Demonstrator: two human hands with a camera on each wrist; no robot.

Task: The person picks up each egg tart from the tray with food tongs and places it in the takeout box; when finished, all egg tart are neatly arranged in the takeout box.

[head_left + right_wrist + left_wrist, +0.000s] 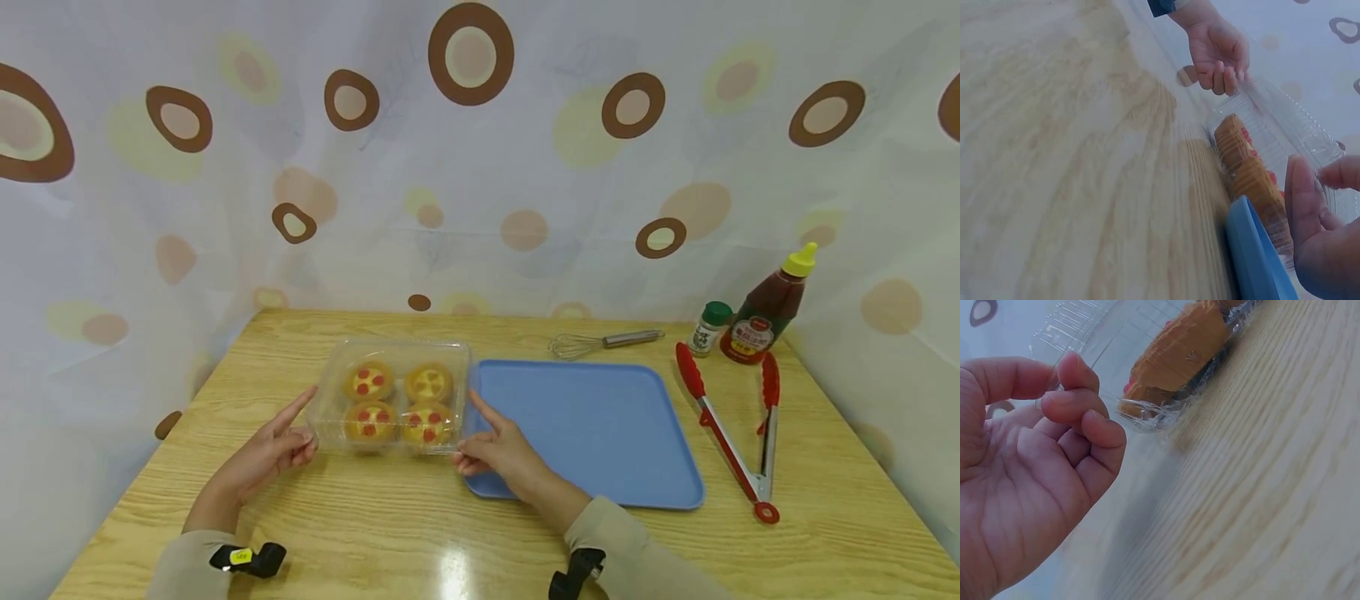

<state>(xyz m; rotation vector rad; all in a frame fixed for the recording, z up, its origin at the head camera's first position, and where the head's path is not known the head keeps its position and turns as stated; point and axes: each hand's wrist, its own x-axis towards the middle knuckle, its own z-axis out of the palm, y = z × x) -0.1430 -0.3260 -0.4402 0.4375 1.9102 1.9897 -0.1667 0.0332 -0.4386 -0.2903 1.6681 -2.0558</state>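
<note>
A clear plastic box [400, 354] stands left of the middle of the table, with several small round pastries [370, 422] inside, topped in yellow and red. My left hand [264, 457] pinches its near left corner, index finger stretched along the side. In the left wrist view, the thumb and curled fingers [1075, 406] meet at the plastic edge. On the opposite side, my right hand [504, 454] pinches the near right corner, index finger pointing forward along the wall. The right wrist view has the rim between thumb and fingers [1302, 194]. Whether the lid is fastened, I cannot tell.
Right beside the box lies a blue tray [577, 433], under my right hand. Behind it is a whisk [607, 341]. Red-handled tongs [727, 450] lie spread at the right, near a green-capped shaker [707, 329] and a sauce bottle [767, 312]. A patterned curtain [480, 167] hangs behind.
</note>
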